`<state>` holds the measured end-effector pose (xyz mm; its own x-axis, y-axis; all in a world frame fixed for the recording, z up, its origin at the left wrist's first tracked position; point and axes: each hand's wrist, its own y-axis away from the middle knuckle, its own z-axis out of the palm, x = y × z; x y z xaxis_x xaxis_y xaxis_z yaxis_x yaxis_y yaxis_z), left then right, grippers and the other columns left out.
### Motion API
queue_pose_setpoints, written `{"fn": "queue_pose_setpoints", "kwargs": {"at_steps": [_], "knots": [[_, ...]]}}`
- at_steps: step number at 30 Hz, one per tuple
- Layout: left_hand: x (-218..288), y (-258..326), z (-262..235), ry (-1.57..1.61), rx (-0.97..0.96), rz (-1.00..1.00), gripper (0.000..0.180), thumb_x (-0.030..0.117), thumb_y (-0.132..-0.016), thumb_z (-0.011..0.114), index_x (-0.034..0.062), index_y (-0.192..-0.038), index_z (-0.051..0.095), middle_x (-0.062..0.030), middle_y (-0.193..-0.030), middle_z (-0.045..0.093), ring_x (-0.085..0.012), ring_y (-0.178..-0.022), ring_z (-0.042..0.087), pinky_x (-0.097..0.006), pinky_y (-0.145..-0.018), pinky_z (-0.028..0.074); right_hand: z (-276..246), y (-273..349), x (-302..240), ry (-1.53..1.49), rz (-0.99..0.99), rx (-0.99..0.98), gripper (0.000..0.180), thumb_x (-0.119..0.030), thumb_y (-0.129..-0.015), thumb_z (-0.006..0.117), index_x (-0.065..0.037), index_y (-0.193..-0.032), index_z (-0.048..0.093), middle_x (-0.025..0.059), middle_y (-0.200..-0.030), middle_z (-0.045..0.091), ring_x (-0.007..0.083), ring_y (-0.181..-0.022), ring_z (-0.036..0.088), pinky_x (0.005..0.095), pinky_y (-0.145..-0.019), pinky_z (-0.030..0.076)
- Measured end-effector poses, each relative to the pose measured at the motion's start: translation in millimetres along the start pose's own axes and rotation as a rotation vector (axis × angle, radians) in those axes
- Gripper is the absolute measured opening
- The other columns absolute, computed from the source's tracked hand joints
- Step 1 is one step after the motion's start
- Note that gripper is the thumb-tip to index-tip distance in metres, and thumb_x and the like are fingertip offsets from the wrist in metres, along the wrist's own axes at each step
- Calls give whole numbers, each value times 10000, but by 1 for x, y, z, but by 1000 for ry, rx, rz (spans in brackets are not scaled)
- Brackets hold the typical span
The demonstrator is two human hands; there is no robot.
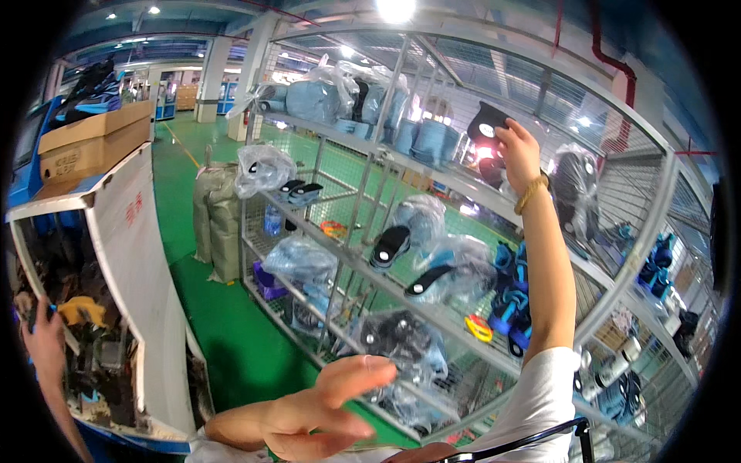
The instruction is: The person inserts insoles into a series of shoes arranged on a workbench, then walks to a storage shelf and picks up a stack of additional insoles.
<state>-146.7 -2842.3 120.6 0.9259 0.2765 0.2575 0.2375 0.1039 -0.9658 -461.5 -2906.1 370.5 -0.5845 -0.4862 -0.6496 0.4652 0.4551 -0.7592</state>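
Note:
My right hand (520, 154) is raised high at the upper shelf of a metal rack. Its fingers pinch the edge of a black insole (481, 122) with a white round spot on it. A yellow band circles that wrist. My left hand (332, 405) hovers low in front of the rack, fingers apart and nothing in them. Near it, on a lower shelf, lie plastic bags (397, 339) of dark insoles. Behind my right forearm, a bagged dark stack (575, 189) stands on the upper shelf.
The wire-mesh rack (351, 258) holds bagged blue pieces (312, 100), loose black insoles (392, 245), a yellow-red tape roll (478, 328) and blue straps (509, 301). Left are woven sacks (224, 224), a white cabinet (135, 270), a cardboard box (96, 139) and another person's hand (45, 339).

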Motion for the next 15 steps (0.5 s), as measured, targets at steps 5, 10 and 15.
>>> {"fn": "queue_pose_setpoints", "kwargs": {"at_steps": [5, 10, 15], "knots": [[-37, -49, -58, 215, 234, -175, 232, -26, -733, 467, 69, -906, 344, -253, -1121, 375, -320, -1143, 299, -443, -885, 267, 62, -136, 78, 43, -82, -31, 404, -44, -653, 585, 79, -1024, 481, 118, -830, 553, 121, -603, 505, 213, -516, 413], [-77, -69, -92, 42, 758, -258, 243, 269, -879, 249, 76, -744, 310, -91, -698, 447, -258, -694, 527, -371, -663, 412, 105, -198, 141, 27, 68, -109, 211, -84, -681, 582, 81, -813, 579, 97, -750, 558, 133, -657, 532, 247, -550, 438], [-135, -75, -143, 70, 463, -186, 325, 353, -890, 186, 95, -749, 325, -163, -601, 491, -353, -807, 508, -431, -746, 331, 80, -230, 187, 981, 0, -246, 651, -505, -689, 527, 24, -1066, 483, 153, -870, 559, 209, -796, 531, 278, -695, 412]]}}
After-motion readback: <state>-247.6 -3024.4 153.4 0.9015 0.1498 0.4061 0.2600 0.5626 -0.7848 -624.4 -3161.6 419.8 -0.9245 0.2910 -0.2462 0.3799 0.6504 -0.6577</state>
